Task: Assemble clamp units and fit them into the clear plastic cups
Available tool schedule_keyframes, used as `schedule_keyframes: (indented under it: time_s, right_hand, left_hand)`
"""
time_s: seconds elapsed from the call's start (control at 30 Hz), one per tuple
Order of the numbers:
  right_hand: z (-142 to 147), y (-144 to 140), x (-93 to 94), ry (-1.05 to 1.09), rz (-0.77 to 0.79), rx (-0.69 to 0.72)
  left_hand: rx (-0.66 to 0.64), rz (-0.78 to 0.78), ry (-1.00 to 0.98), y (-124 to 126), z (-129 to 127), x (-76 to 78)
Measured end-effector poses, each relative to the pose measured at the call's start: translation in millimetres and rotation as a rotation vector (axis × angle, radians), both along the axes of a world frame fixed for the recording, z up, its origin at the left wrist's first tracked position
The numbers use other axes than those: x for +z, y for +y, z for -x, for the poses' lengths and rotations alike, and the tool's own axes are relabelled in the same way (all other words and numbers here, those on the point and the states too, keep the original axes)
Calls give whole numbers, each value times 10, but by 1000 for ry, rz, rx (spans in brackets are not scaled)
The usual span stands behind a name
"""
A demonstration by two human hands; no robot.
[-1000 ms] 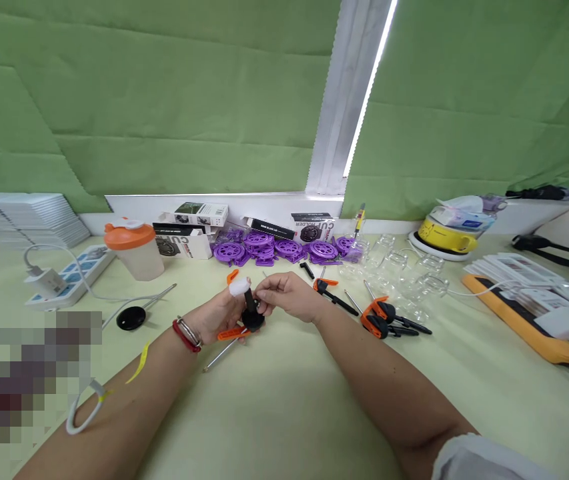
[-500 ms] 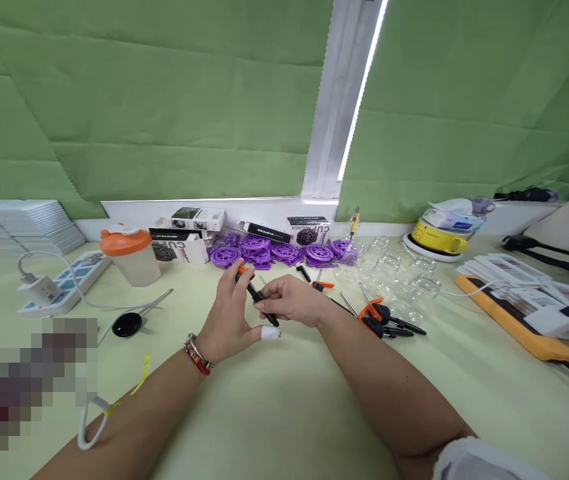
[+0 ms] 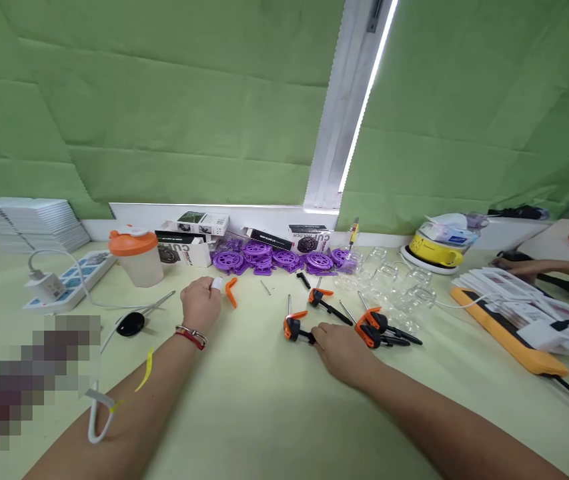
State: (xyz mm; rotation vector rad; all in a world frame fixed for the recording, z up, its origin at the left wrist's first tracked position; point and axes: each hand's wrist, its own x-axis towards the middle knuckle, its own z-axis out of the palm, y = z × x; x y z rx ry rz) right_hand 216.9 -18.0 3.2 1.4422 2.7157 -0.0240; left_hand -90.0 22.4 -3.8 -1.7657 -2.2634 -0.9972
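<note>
My right hand (image 3: 343,353) lies low over the table, its fingers closed round the black handle of an orange-and-black tool with a metal rod (image 3: 292,328). Several similar orange-and-black tools (image 3: 371,327) lie just beyond and to the right of it. My left hand (image 3: 201,305) is closed in a fist on the table, with a white wrap on the thumb; anything inside it is hidden. Beside that fist is a bent orange lever piece (image 3: 232,292). A thin metal pin (image 3: 265,287) and a small black piece (image 3: 303,280) lie farther right.
Purple wheel-like plastic parts (image 3: 257,253) and cup holder boxes (image 3: 184,252) line the wall. An orange-lidded shaker (image 3: 135,260) and a white power strip (image 3: 71,283) stand left. Clear plastic pieces (image 3: 389,280) and an orange power strip (image 3: 509,333) lie right. Another person's hand (image 3: 517,268) reaches in.
My hands have moved apart. The right one has brought the tool down to the table; the left one has moved left and closed. The orange lever piece now shows on the table.
</note>
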Motion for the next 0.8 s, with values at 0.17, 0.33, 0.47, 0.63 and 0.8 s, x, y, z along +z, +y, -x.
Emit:
schedule_keyframes:
  time_s: [0.17,0.33,0.47,0.63,0.8]
  right_hand:
    - [-135,108,-56,-18,-76,-62]
    - [-224,159,-78,-10,-87,-121]
    - [-236,136,-7,-30,-82,-141]
    - [-90,91,207,-50,-128,-105]
    - [353,72,258,21,-145,69]
  left_hand:
    - [-41,90,136,-89,-73,68]
    - [34,147,270,-90,83,152]
    - [242,408,339,-54,309,143]
    - [220,571,325,-54,437,104]
    - [48,612,340,-85,308,142]
